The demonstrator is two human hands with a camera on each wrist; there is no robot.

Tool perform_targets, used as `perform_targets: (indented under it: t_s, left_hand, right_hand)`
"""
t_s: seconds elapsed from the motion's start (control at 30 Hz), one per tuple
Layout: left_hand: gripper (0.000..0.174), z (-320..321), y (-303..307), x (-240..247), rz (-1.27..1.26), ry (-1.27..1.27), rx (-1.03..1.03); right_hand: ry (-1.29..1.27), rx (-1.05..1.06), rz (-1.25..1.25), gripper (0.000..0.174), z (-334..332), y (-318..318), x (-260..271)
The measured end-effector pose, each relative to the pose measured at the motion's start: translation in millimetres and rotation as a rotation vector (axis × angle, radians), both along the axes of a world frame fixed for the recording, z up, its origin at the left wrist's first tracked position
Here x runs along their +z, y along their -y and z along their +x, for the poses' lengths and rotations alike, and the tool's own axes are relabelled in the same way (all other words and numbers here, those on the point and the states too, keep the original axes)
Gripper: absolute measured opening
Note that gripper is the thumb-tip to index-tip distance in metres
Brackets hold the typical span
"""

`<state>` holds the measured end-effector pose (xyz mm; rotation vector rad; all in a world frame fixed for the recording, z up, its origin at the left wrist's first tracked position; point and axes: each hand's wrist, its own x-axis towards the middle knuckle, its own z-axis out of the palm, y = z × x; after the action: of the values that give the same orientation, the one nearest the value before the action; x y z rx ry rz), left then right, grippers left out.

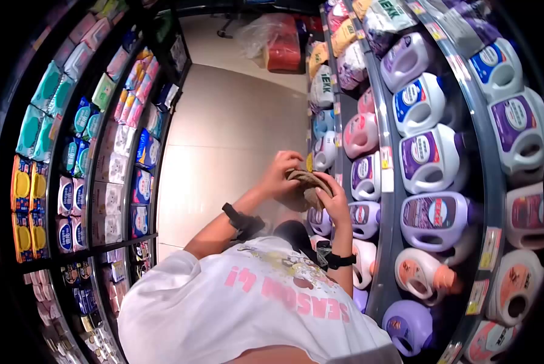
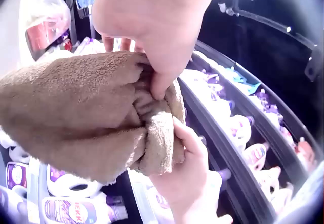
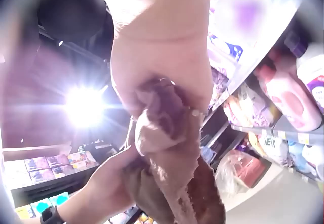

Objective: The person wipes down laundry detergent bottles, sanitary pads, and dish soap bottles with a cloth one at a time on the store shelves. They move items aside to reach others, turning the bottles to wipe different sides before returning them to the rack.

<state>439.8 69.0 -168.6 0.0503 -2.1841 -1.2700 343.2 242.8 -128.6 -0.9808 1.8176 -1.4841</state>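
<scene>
Both of the person's arms reach forward from the torso, and the hands come together in front, close but apart. The left forearm (image 1: 214,227) slants inward, while the right forearm (image 1: 343,239) runs almost straight ahead. The left hand (image 1: 281,174) has its fingers bent in a grip; in the left wrist view its thumb (image 2: 160,85) points downward. The right hand (image 1: 337,197) pinches too, one digit (image 2: 186,134) pointing up toward the left hand.
</scene>
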Motion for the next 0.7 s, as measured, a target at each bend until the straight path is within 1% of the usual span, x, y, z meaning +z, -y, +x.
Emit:
perform_targets:
  t_s: [0.03,0.1,0.17,0.23,0.3,0.37,0.4,0.43,0.5,0.57,0.63,0.7]
  left_hand:
    - [0.020,6,13,-1,0.175,0.000,-0.049]
    - [0.021,25,35,5,0.509,0.350,0.063]
    - [0.020,35,64,2,0.493,0.230,0.170]
    - [0.019,36,87,36,0.681,0.361,0.303]
    - [0.021,34,134,-17,0.302,0.300,0.366]
    - [0.022,20,172,-21,0.272,0.330,0.396]
    - [0.022,12,194,-21,0.282,0.318,0.365]
    - [0.023,3,214,-19,0.298,0.308,0.334]
    - [0.026,-16,268,-12,0.286,0.348,0.339]
    - [0.021,-31,318,-13,0.137,0.381,0.265]
    - [0.019,-40,361,26,0.077,0.512,0.320]
    - [0.025,-37,398,47,0.110,0.592,0.368]
  right_hand:
    - [0.054,0.092,0.032,0.041,-4,16,1]
    - [0.284,0.325,0.185,0.054,-14,51,-12]
    - [0.438,0.547,0.471,0.065,-26,86,-42]
    - [0.192,0.704,0.134,0.074,-30,123,-84]
    - [0.172,0.655,0.230,0.081,-31,165,-116]
    - [0.001,0.630,0.075,0.085,-39,220,-113]
    - [-0.020,0.614,0.199,0.082,-49,250,-122]
    - [-0.027,0.566,0.113,0.060,-60,277,-100]
    - [-0.177,0.483,-0.088,0.034,-97,331,-116]
    - [0.087,0.435,-0.040,0.030,-129,375,-98]
    - [0.029,0.493,-0.004,0.022,-151,413,-51]
    - [0.165,0.501,0.163,0.017,-153,455,2]
